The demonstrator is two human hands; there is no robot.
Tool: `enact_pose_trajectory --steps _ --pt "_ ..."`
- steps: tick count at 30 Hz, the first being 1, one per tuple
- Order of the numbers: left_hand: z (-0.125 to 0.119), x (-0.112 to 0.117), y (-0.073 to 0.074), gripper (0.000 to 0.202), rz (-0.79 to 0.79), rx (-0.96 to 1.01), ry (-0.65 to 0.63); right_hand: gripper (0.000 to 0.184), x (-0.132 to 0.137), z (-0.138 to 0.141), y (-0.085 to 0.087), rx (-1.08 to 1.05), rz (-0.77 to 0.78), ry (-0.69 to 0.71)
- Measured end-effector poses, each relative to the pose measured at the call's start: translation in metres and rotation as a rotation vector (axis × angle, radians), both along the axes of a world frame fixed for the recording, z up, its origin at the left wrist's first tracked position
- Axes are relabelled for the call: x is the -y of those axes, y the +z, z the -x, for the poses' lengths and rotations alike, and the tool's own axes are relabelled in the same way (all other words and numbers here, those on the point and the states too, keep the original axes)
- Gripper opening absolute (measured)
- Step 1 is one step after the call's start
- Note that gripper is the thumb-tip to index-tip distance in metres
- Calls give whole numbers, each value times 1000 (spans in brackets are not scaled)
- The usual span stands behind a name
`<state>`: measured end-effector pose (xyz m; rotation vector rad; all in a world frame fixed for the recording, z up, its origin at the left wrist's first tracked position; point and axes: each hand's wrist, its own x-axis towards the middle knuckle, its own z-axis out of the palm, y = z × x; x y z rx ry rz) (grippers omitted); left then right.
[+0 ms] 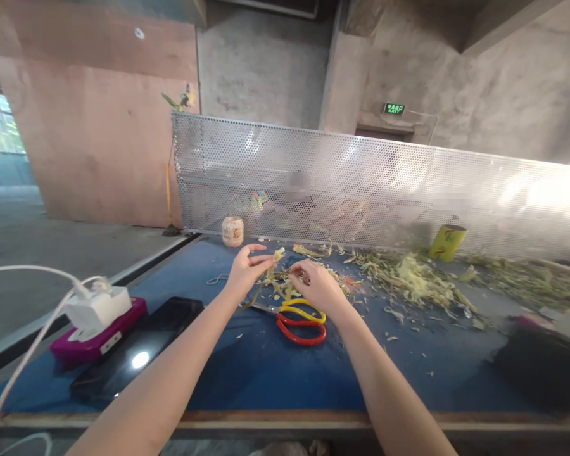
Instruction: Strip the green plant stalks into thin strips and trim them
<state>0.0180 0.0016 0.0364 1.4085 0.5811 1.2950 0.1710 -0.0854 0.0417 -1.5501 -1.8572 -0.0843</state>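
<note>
In the head view my left hand (247, 271) pinches a small pale yellow-green piece of plant material (278, 254) between thumb and fingertips. Close beside it, my right hand (317, 285) has its fingers curled together; whatever they may hold is hidden. Below both hands lie scissors (301, 342) with one red and one yellow handle, blades pointing left. Shredded dry plant bits (285, 286) are scattered on the blue tabletop (266, 380) under and between my hands.
A larger heap of plant strips (418, 278) and a yellow-green tin (448, 243) are at right, with a blurred dark object (541, 364) nearer. At left are a jar (232, 232), phone (142, 348) and purple power strip (99, 335). A perforated metal screen (361, 190) stands behind.
</note>
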Motion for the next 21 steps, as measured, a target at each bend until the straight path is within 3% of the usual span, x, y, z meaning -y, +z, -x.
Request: enact_pose_trajectory --steps 5,11,16,21 --pt "-7 10 -8 35 -186 -249 -70 21 -12 1 -7 -254 -43 -5" --pt "-8 16 -10 23 -378 -467 116 28 -14 3 -13 -410 -49 -86" --pt "-13 24 -9 15 -535 -516 267 26 -10 12 -9 -499 -99 -136" --pt "-17 26 -12 16 -522 -504 256 23 -11 12 -9 -605 -56 -98"
